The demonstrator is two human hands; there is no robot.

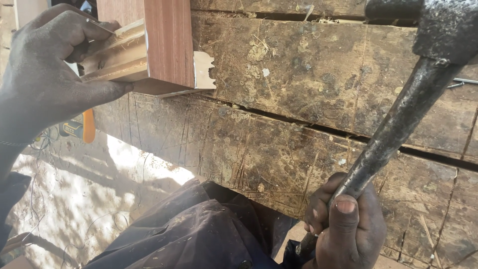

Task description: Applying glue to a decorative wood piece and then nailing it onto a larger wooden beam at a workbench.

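I see wood block [149, 50] at workbench [298, 99] left edge, overhanging. Left hand [45, 74] clamped on its end. Right hand [348, 224] clenched round hammer [398, 119] handle, head raised top right. Nails [460, 82] at right edge.

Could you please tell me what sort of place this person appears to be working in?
Probably an outdoor carpentry workshop: a scarred plank workbench, a metal hammer in the right hand, and a wooden piece steadied by the left hand.

Left hand [42, 74] grips, fingers curled; right hand [346, 224] fisted low.
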